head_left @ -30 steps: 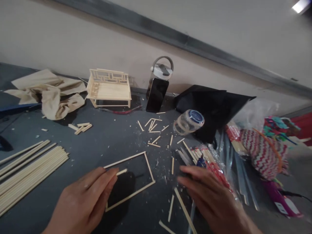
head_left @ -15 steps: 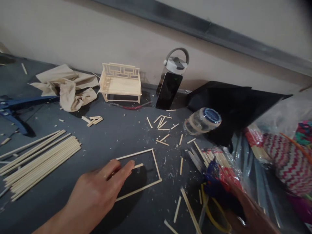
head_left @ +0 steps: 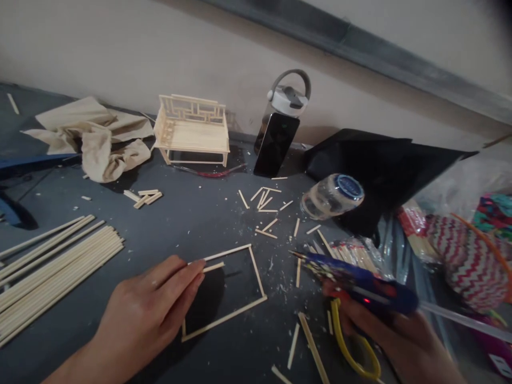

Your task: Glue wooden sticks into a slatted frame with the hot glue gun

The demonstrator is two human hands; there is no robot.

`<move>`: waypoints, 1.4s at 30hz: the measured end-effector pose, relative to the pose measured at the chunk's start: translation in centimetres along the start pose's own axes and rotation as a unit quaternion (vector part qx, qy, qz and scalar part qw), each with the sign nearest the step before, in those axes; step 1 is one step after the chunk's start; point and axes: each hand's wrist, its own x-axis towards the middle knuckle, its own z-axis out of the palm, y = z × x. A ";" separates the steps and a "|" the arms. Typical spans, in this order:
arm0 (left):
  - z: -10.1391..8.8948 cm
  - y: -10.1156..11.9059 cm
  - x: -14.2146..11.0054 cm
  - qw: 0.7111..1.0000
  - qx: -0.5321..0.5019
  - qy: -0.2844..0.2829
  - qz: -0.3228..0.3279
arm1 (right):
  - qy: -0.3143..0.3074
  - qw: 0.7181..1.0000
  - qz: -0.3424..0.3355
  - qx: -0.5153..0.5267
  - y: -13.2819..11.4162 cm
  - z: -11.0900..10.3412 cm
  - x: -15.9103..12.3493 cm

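Observation:
My left hand pinches a short wooden stick, which points right above a rectangular stick frame lying on the dark tabletop. Part of the frame's left side is hidden behind the hand. In my right hand is a blue hot glue gun with a small red light lit. Its nozzle points left, and a clear glue stick runs out of its back end. Yellow-handled scissors lie beneath the right hand, their blades partly covered.
A miniature wooden bench stands near the wall, beside crumpled cloth or paper. A phone leans on a bottle. A blue-lidded jar, scattered stick pieces, long sticks and blue cutters lie around.
My right hand has raised the glue gun, its nozzle now turned left toward the frame. My left hand, with the short stick, has drawn slightly left. The view has shifted a little.

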 end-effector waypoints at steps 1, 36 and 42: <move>-0.1 0.0 0.0 1.000 0.001 -0.001 -0.003 | -0.059 0.998 0.007 0.029 -0.5 0.9 1.0; 0.6 0.0 -0.2 0.999 0.019 -0.005 0.048 | -0.103 0.993 -0.045 -0.036 -0.8 5.2 4.3; 0.5 0.2 -0.2 0.999 0.025 -0.007 0.044 | -0.103 0.993 -0.039 -0.032 -0.4 5.3 4.2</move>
